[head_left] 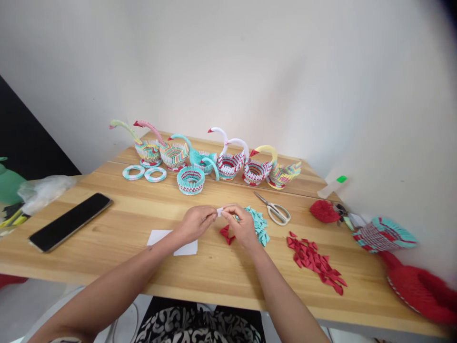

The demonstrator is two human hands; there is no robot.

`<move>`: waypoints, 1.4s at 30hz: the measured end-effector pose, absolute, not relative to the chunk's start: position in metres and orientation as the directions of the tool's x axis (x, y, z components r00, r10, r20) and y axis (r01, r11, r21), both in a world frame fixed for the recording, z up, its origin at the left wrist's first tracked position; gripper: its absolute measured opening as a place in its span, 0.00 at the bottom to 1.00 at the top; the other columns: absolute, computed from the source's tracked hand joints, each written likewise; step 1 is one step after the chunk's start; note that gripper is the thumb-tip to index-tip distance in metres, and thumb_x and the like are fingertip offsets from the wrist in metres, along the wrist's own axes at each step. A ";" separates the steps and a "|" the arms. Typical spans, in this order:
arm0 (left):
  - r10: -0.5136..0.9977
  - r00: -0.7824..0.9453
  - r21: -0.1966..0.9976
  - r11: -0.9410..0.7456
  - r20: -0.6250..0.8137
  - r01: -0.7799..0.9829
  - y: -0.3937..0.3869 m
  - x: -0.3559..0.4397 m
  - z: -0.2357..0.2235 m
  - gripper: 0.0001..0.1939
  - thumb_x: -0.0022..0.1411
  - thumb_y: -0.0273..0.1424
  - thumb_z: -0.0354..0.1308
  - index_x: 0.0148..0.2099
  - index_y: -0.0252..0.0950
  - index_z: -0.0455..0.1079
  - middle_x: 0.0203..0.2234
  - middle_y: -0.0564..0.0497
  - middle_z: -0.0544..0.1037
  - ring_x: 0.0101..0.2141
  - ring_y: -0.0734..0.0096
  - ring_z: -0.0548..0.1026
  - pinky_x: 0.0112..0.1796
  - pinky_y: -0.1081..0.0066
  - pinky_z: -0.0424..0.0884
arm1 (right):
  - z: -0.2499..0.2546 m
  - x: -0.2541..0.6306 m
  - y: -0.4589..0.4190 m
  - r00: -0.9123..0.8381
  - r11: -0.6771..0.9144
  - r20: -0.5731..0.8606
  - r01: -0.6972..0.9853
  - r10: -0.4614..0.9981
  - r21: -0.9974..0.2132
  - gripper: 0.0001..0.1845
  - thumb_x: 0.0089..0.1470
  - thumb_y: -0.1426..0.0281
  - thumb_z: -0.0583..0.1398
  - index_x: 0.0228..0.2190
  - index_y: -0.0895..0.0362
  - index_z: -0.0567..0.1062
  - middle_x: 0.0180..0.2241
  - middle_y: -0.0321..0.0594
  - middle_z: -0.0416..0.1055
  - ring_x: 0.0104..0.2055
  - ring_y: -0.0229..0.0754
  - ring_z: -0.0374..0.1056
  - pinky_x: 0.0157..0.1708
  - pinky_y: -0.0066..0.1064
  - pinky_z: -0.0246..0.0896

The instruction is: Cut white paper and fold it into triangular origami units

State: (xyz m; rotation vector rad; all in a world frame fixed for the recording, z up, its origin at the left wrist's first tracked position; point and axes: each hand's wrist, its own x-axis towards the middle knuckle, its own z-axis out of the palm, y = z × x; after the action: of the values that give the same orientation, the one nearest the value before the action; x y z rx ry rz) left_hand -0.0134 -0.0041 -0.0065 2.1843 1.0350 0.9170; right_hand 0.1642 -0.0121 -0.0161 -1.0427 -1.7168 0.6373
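Between my two hands is a small folded white paper piece [219, 211], held above the middle of the wooden table. The fingers of my left hand [196, 223] pinch its left end. My right hand [242, 224] pinches the right end with thumb and fingers. Under my left forearm lies a stack of white paper [185, 248], partly covered by the arm. Beside and behind my right hand spread many turquoise folded paper triangles [261, 225]. A few red folded pieces [226, 233] lie just left of that hand, partly hidden by it.
Scissors [273, 208] lie beyond the turquoise pile, and red paper triangles [314, 261] to the right. Several paper swans [231, 164] line the back, with a round paper basket [191, 180] and two rings [155, 175] before them. A black phone [71, 221] lies left; a red paper model [417, 288] right.
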 end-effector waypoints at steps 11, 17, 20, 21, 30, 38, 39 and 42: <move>0.794 0.499 0.687 -0.577 0.347 0.441 -0.005 -0.013 -0.009 0.13 0.62 0.31 0.45 0.27 0.35 0.65 0.21 0.53 0.68 0.25 0.72 0.64 0.28 0.74 0.55 | -0.025 0.163 -0.010 -0.071 0.378 0.376 0.318 0.924 -0.869 0.08 0.51 0.66 0.60 0.33 0.55 0.74 0.28 0.37 0.73 0.32 0.40 0.68 0.35 0.31 0.62; 0.830 0.470 0.817 -0.477 0.299 0.325 -0.006 -0.011 -0.006 0.16 0.63 0.34 0.44 0.27 0.34 0.66 0.21 0.53 0.68 0.25 0.73 0.64 0.27 0.75 0.57 | -0.021 0.162 -0.011 -0.086 0.407 0.402 0.332 0.911 -0.851 0.07 0.53 0.65 0.58 0.30 0.55 0.76 0.30 0.38 0.73 0.32 0.40 0.67 0.36 0.32 0.61; 0.858 0.442 0.870 -0.408 0.262 0.276 -0.008 -0.009 -0.004 0.16 0.61 0.38 0.47 0.29 0.34 0.68 0.22 0.53 0.70 0.25 0.73 0.65 0.27 0.75 0.58 | -0.020 0.159 -0.013 -0.053 0.375 0.378 0.307 0.924 -0.875 0.08 0.52 0.65 0.58 0.29 0.55 0.74 0.28 0.37 0.73 0.32 0.40 0.67 0.35 0.31 0.61; 0.873 0.417 0.879 -0.387 0.252 0.279 -0.008 -0.007 -0.004 0.15 0.60 0.38 0.49 0.29 0.33 0.68 0.22 0.53 0.70 0.25 0.74 0.64 0.27 0.75 0.58 | -0.020 0.159 -0.014 -0.051 0.369 0.372 0.301 0.927 -0.879 0.08 0.52 0.64 0.58 0.29 0.55 0.74 0.28 0.37 0.72 0.31 0.40 0.67 0.35 0.31 0.61; 0.944 0.243 0.943 -0.273 0.225 0.190 -0.006 -0.002 -0.010 0.13 0.55 0.38 0.56 0.25 0.34 0.66 0.19 0.54 0.68 0.21 0.77 0.63 0.24 0.76 0.59 | -0.024 0.156 -0.016 -0.051 0.332 0.329 0.191 0.943 -0.924 0.07 0.53 0.64 0.58 0.29 0.56 0.72 0.26 0.36 0.70 0.30 0.38 0.66 0.33 0.29 0.60; 0.901 0.312 0.838 -0.406 0.301 0.365 -0.005 -0.007 -0.009 0.11 0.56 0.33 0.55 0.24 0.34 0.67 0.18 0.53 0.71 0.22 0.75 0.66 0.26 0.75 0.59 | -0.024 0.161 -0.012 -0.116 0.345 0.325 0.292 0.939 -0.892 0.07 0.51 0.64 0.59 0.31 0.55 0.73 0.29 0.37 0.72 0.32 0.40 0.67 0.35 0.30 0.60; 0.892 0.318 0.815 -0.431 0.320 0.388 -0.005 -0.007 -0.009 0.11 0.56 0.33 0.55 0.24 0.34 0.68 0.19 0.52 0.72 0.23 0.75 0.66 0.26 0.75 0.59 | -0.022 0.162 -0.012 -0.126 0.374 0.352 0.335 0.928 -0.865 0.07 0.52 0.65 0.59 0.30 0.55 0.74 0.28 0.37 0.72 0.32 0.40 0.67 0.35 0.31 0.60; 0.887 0.336 0.830 -0.430 0.315 0.356 -0.006 -0.006 -0.009 0.13 0.58 0.35 0.53 0.25 0.33 0.68 0.20 0.52 0.72 0.23 0.75 0.66 0.26 0.75 0.59 | -0.020 0.161 -0.014 -0.117 0.430 0.422 0.416 0.899 -0.801 0.08 0.53 0.65 0.57 0.26 0.55 0.73 0.27 0.36 0.71 0.31 0.40 0.66 0.35 0.31 0.59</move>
State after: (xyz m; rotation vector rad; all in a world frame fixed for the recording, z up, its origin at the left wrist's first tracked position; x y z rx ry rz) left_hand -0.0056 -0.0058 -0.0086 1.9476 1.0878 1.0382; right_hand 0.1612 -0.0140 -0.0201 -1.1467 -1.7189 0.6272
